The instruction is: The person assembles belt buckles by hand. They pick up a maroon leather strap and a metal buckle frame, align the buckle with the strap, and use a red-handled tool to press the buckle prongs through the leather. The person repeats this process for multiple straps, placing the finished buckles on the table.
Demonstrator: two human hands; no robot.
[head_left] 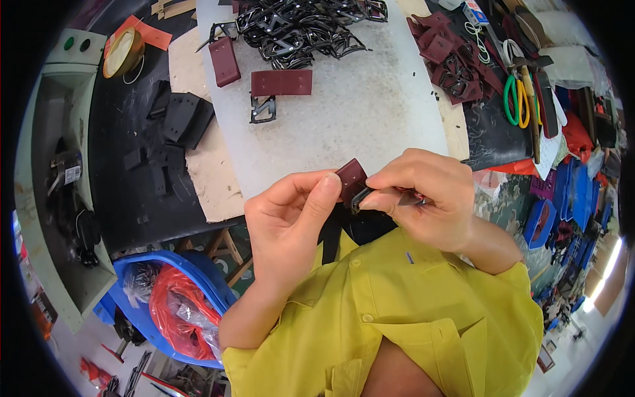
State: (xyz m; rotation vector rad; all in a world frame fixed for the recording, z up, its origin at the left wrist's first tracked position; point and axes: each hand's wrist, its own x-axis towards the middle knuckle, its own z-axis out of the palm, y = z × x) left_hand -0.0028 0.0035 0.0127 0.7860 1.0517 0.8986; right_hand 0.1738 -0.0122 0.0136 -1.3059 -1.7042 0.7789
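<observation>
A maroon leather tab (352,177) with small holes is pinched between the thumb and fingers of my left hand (284,212). My right hand (423,198) is closed at the tab's right side, on a dark buckle (360,197) that meets the tab's lower edge. A pointed dark piece also pokes out between the right fingers; I cannot make out what it is. Beyond the hands, another maroon tab (281,83) lies flat with a black metal buckle (263,110) at its near edge. A third maroon tab (224,61) lies to its left, touching a buckle.
A heap of black buckles (297,30) covers the far part of the whitish board (370,99). Maroon tabs (453,59) are piled at right, near green-handled scissors (510,99). Black leather pieces (178,119) lie at left. A blue tub (135,264) stands below the table.
</observation>
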